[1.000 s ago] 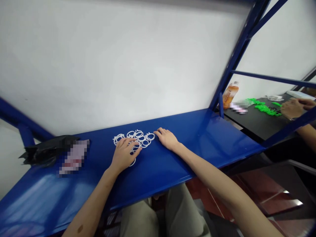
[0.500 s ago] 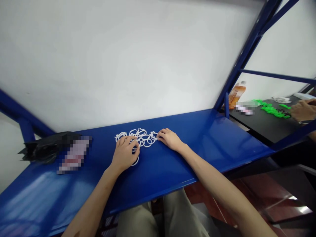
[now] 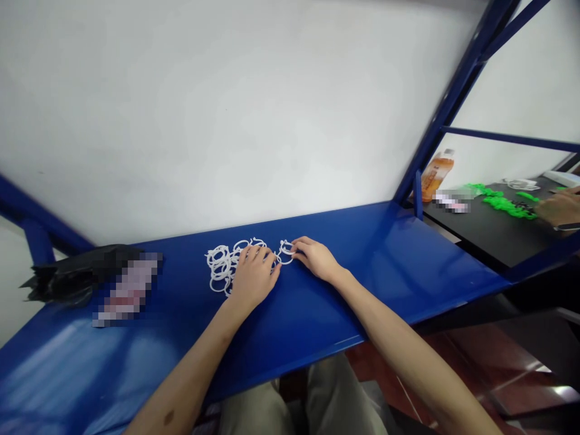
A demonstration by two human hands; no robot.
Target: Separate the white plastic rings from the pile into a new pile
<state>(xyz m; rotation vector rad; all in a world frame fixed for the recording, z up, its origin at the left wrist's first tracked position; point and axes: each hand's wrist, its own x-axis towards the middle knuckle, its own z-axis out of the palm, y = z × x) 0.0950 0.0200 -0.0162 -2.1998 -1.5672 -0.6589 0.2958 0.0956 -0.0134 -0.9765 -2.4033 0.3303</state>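
Several white plastic rings with small knobbed ends, like curtain rings, lie in a loose pile on the blue tabletop. My left hand rests palm down over the pile's right part, its fingers apart and covering some rings. To its right, my right hand pinches the edge of a white ring between thumb and fingers. One or two rings overlap there, a little apart from the main pile.
At the left lie a black plastic bag and a blurred-out packet. Blue frame posts rise at the right. Beyond stands a black table with an orange drink bottle, green pieces and another person's hand.
My left hand has moved right across the pile, uncovering rings on its left. A gap has opened between the pile and the ring at my right hand, which has barely moved.
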